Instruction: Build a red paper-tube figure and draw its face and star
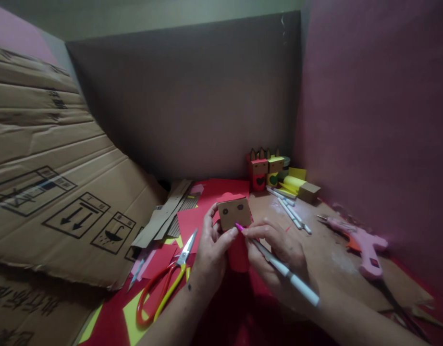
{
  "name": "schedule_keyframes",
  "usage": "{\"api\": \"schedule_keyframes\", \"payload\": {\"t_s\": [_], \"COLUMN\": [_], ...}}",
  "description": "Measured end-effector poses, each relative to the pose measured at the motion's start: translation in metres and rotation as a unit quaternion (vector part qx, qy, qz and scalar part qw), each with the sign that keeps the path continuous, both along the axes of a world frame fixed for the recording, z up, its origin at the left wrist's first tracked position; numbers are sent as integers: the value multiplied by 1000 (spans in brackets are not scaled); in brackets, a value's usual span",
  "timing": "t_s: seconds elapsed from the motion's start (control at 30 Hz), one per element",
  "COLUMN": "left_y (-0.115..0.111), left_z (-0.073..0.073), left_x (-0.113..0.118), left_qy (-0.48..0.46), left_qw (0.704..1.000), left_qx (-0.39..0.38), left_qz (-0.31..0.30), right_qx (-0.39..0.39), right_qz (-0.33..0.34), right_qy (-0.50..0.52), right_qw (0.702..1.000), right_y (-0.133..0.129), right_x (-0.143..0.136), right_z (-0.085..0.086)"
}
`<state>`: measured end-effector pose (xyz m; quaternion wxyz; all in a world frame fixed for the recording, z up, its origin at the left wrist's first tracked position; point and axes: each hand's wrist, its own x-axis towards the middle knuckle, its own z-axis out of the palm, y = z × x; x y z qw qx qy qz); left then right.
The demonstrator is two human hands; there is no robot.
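A small figure with a brown cardboard face [233, 215] and a red body stands upright between my hands. Two dark round eyes are drawn on the face. My left hand [213, 247] is wrapped around the figure's left side, thumb near the lower edge of the face. In my right hand [279, 257] is a white marker [293, 283] with a pink tip, which meets the lower part of the face. Part of the red body is hidden behind my fingers.
Scissors [167, 281] and red and yellow paper lie left. Cardboard strips [162, 216] are behind them. Two finished-looking figures [259, 173], white markers [291, 216] and a yellow roll [294, 183] stand or lie behind right. A pink glue gun [362, 240] lies right. A large cardboard sheet [63, 158] leans left.
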<state>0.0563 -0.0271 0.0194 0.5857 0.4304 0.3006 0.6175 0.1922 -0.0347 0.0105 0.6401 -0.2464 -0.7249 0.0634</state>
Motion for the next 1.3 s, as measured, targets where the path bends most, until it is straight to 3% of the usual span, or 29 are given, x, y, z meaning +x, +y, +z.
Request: {"api": "schedule_keyframes", "payload": {"t_s": [0.6,1.07,1.3], "left_y": [-2,-2,1], "left_z": [3,1,-3], "left_x": [2,2,0], "left_qy": [0,12,12], "left_qw": [1000,1000,1000], "left_qx": [-24,-17,-3], "left_qz": [13,21,16], "right_qx": [-48,-1,-16], "right_qz": [-14,-7,-2], "right_qy": [25,9,-1], "right_qw": [998,1000,1000], "right_y": [-4,2,0], "right_x": [0,-1,0], "right_z": [-1,-3,-4]}}
